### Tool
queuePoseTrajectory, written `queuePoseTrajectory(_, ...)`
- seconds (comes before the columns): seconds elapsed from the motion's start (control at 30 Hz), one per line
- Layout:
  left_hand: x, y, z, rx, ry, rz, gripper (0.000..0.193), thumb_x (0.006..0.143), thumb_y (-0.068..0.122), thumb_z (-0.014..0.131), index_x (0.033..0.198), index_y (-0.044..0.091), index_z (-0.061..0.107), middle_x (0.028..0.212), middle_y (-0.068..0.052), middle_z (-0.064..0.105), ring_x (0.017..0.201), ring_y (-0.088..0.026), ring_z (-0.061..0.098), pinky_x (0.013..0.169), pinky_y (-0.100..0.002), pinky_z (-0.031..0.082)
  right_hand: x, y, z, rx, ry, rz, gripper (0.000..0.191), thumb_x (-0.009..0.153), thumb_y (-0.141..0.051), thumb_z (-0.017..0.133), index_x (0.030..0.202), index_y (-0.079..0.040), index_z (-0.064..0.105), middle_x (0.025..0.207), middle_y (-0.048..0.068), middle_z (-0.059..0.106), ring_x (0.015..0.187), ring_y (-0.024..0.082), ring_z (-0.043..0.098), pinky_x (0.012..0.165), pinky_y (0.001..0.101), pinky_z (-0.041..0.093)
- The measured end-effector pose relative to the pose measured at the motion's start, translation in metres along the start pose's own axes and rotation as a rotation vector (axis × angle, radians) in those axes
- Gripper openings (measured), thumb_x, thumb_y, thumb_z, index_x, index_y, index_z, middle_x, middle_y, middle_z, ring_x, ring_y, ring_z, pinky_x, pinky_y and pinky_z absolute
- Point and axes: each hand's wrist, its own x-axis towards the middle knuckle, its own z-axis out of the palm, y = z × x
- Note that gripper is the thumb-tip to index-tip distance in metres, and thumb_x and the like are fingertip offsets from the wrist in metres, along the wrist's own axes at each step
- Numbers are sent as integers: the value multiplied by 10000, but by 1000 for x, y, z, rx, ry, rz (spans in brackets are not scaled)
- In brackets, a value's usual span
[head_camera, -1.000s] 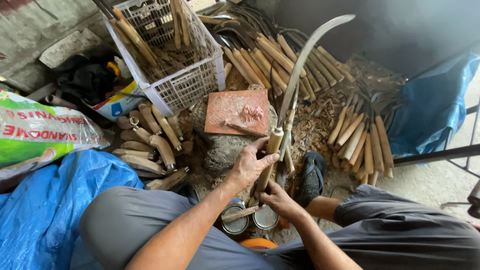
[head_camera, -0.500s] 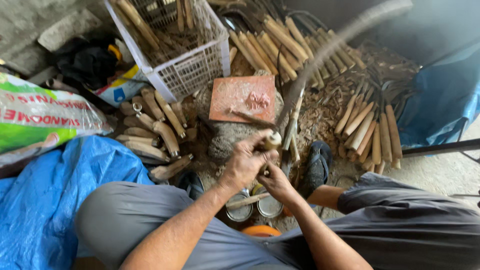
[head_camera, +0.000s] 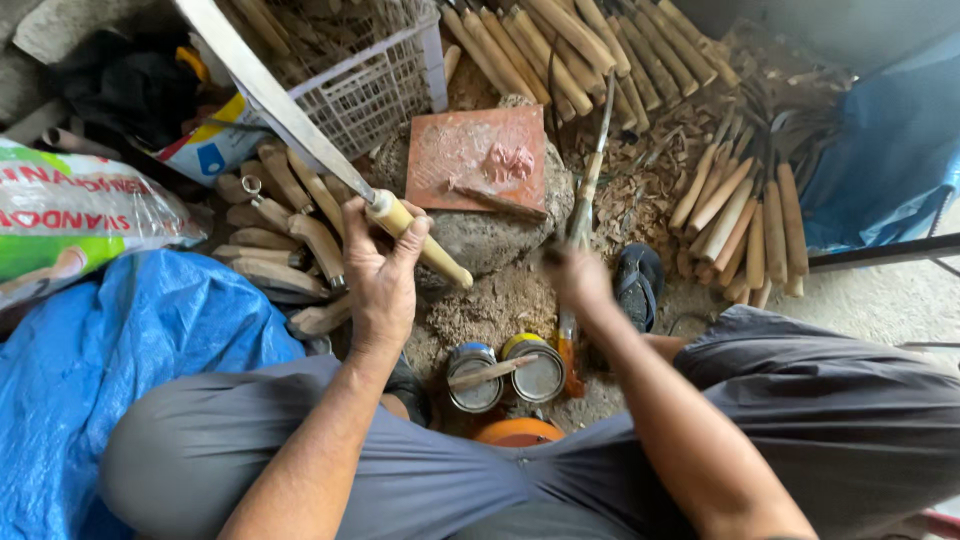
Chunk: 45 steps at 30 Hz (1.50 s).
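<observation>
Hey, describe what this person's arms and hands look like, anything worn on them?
Both forearms are bare, with no sleeves in view. The left hand has no glove, and no ring or watch shows. The right hand is blurred; it looks bare too, but small details cannot be made out. Below the arms, the legs are covered by grey trousers.

The right hand (head_camera: 575, 275) is blurred by motion, so its fingers and whatever it grips cannot be made out. The long blade (head_camera: 270, 95), held by its wooden handle (head_camera: 420, 240) in the left hand (head_camera: 378, 275), runs off the top edge, its tip out of view. The white basket (head_camera: 370, 90) behind the blade is cut by the same edge. Left of the blade, the printed sack (head_camera: 70, 215) and the blue tarp (head_camera: 110, 370) pass beyond the left edge. An orange round thing (head_camera: 518, 432) near the person's lap, below the handle, is mostly hidden by the grey trousers (head_camera: 420, 480); its kind cannot be told.
</observation>
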Motion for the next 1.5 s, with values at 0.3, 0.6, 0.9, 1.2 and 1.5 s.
queuePoseTrajectory(0.3,-8,-7,-3,4,25,-53,301,1016,53,670,1279,100,533,1031,7,627,838,-85,569,702,-244,519,34,22,14,11,276,338,808,882,-389,775,1484,-45,359,1361,249,556,1211,435,565,963,497,486)
queuePoseTrajectory(0.6,5,-44,-30,-20,88,-136,330,983,83,701,1275,120,551,986,18,653,748,-83,573,561,-237,506,35,12,18,-13,186,531,646,913,-337,754,1396,-46,438,1230,214,639,1156,414,633,976,509,509)
queuePoseTrajectory(0.9,17,-72,-41,42,106,-58,301,1005,153,724,1266,132,575,1007,26,649,915,-92,607,829,-267,548,56,-57,13,-41,685,-290,85,968,-70,723,1053,-76,717,1064,114,674,1036,285,611,893,400,514)
queuePoseTrajectory(1.2,12,-53,-41,173,2,-33,337,1001,223,729,1291,135,582,1041,25,601,969,-110,556,883,-307,518,30,-157,-23,895,71,-438,450,1014,-335,660,1369,-62,618,1275,127,704,1189,240,683,1038,408,584)
queuePoseTrajectory(1.5,-15,-24,-19,201,-342,37,376,1048,366,622,1333,131,554,1078,-16,625,963,-116,603,862,-320,556,-4,-175,-85,1493,-262,-683,458,1126,-390,609,1415,-48,515,1206,144,633,1037,242,630,934,393,527)
